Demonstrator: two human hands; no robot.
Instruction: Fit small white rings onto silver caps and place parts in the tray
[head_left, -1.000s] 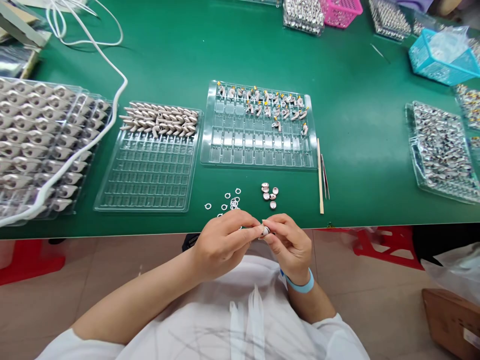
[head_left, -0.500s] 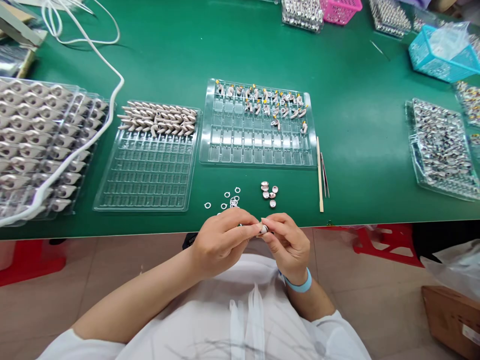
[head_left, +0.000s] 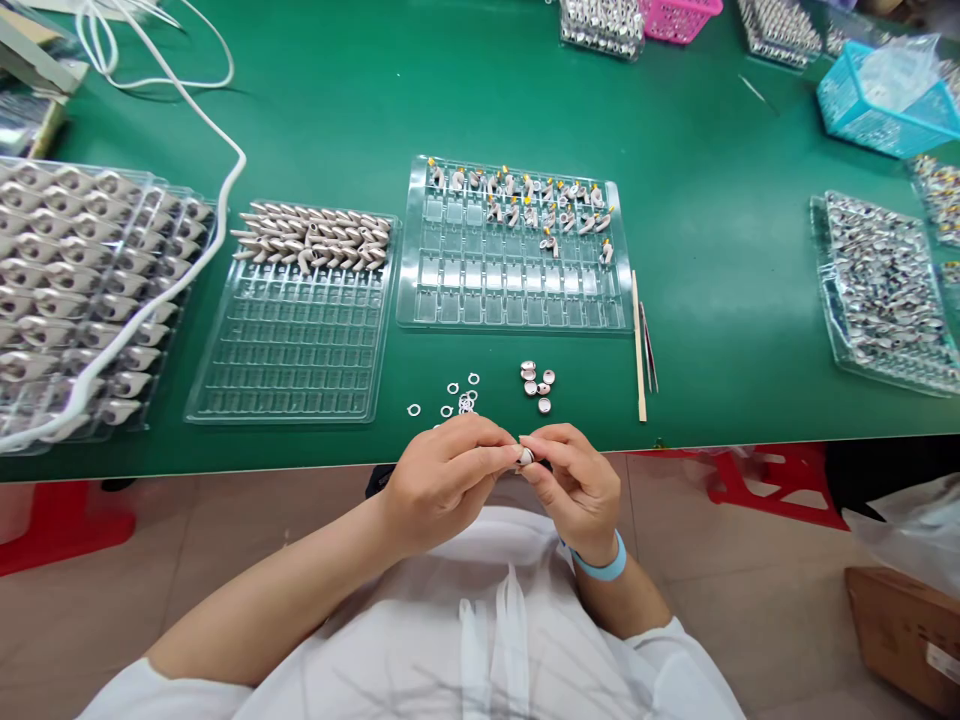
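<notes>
My left hand [head_left: 442, 482] and my right hand [head_left: 574, 485] meet at the table's front edge, fingertips pinched together on one small silvery part [head_left: 526, 457]. Fingers cover most of it, so its full shape is hidden. Just beyond my left hand lie several thin white rings [head_left: 466, 400], some of them overlapping. Past my right hand sits a loose group of small round metal caps [head_left: 544, 389]. Farther back, a clear blister tray [head_left: 450, 310] carries curved metal pieces with yellow bits [head_left: 529, 212] in its upper rows.
Left stands another clear tray [head_left: 285, 375] with pointed metal pieces [head_left: 322, 240], then stacked filled trays [head_left: 60, 260] crossed by a white cable [head_left: 187, 270]. A wooden stick [head_left: 639, 350] and tweezers [head_left: 649, 345] lie to the right. Beyond are a packed tray [head_left: 885, 290] and a blue basket [head_left: 862, 105].
The view has shifted very slightly. Both hands keep their pinch on the small silvery part, which appears turned a little between the fingertips.
</notes>
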